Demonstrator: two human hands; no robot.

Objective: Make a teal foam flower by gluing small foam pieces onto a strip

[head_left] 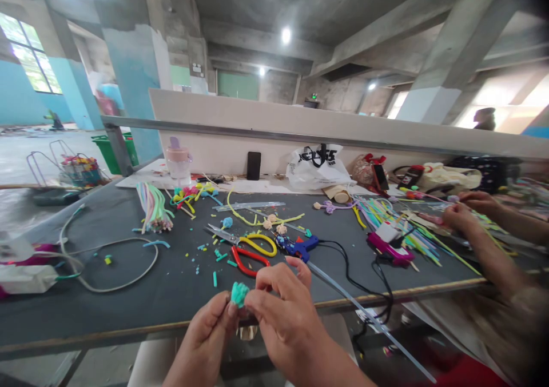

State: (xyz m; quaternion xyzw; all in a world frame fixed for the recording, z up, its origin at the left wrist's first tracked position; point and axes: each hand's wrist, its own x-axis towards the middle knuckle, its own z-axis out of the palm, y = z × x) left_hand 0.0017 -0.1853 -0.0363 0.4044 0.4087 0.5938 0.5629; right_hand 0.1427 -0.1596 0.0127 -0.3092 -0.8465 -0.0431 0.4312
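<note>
Near the table's front edge, a small teal fuzzy piece (239, 294) is pinched between my two hands. My left hand (212, 324) grips it from the left with thumb and fingers. From the right, my right hand (283, 301) closes its thumb and index finger on it, other fingers curled. Just beyond lie scissors (253, 252) with one yellow and one red handle, blades pointing left. A blue glue gun (300, 247) with a long clear glue stick rests to their right. Teal offcuts (215, 278) are scattered left of the scissors.
Pipe-cleaner bundles (150, 207) lie on the dark table (128, 312), with a pink-lidded cup (179, 161) and a phone (253, 166) behind. A pink power strip (390, 248) and black cord lie right. Another person's hands (463, 215) work at far right.
</note>
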